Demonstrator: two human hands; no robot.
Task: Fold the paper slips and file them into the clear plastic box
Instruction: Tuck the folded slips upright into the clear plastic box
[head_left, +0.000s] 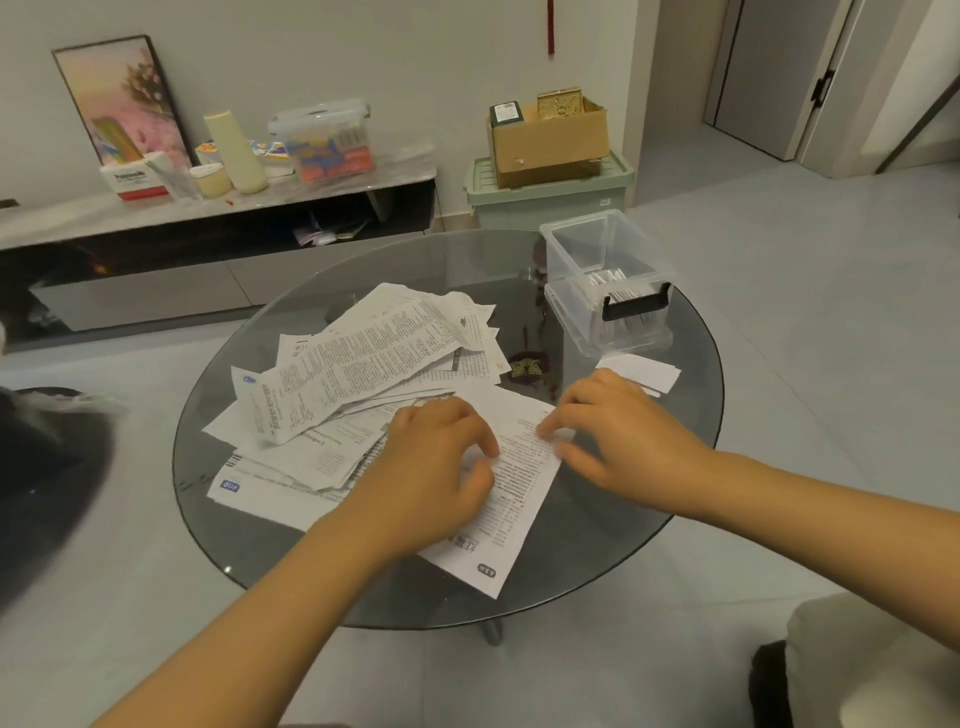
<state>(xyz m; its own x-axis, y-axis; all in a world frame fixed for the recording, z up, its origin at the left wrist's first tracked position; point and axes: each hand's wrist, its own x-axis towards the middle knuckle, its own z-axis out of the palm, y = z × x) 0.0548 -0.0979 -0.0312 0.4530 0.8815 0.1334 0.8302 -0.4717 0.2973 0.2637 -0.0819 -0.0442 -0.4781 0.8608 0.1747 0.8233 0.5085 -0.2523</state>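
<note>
A printed paper slip (511, 514) lies flat near the front of the round glass table (613, 551). My left hand (431, 467) rests on its left part, fingers curled down onto the sheet. My right hand (618, 436) touches the slip's right edge with its fingertips. A loose pile of printed slips (363, 374) is spread over the table's left and middle. The clear plastic box (608, 280) stands at the table's far right, with several folded slips upright inside. A folded white slip (644, 371) lies on the glass just in front of the box.
A low TV cabinet (218, 218) along the wall carries a tissue box, bottles and a plastic container. A cardboard box (548, 137) sits on a green bin (550, 192) behind the table. A dark seat (47, 483) is at the left, a pale cushion (883, 660) at the lower right.
</note>
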